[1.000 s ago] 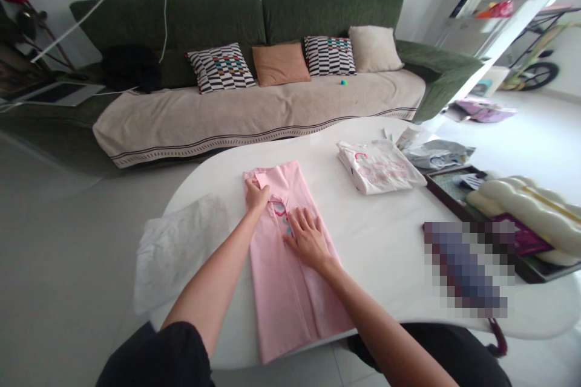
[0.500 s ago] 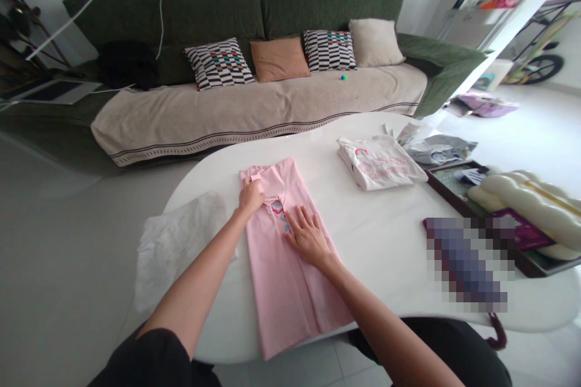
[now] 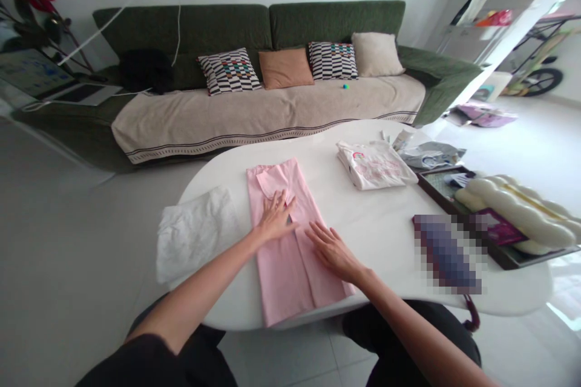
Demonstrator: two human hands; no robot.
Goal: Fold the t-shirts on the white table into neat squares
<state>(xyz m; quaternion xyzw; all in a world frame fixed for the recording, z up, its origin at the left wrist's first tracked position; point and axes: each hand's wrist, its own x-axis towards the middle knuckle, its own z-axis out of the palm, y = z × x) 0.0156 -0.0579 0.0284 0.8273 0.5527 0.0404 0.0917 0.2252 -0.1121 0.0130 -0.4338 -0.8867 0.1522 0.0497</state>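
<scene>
My left hand (image 3: 276,217) lies flat on the pink garment (image 3: 284,278), fingers spread, its grip apart and clamped on nothing. The palm presses where the two folded-in side panels meet, so the overlap cannot spring up. My right hand (image 3: 331,249) rests just beside it, nearer to me, also flat with its grip apart, weighing on the right-hand panel so the long fold holds its line. The garment lies lengthwise on the white bench (image 3: 376,230), collar end away from me and near hem reaching the edge closest to me, which puts its whole length under my arms. A crumpled pale cloth (image 3: 195,233) sits just beside it on the left. A folded white shirt (image 3: 374,163) lies well apart to the right, clear of my elbows, near a dark tray (image 3: 433,190).
</scene>
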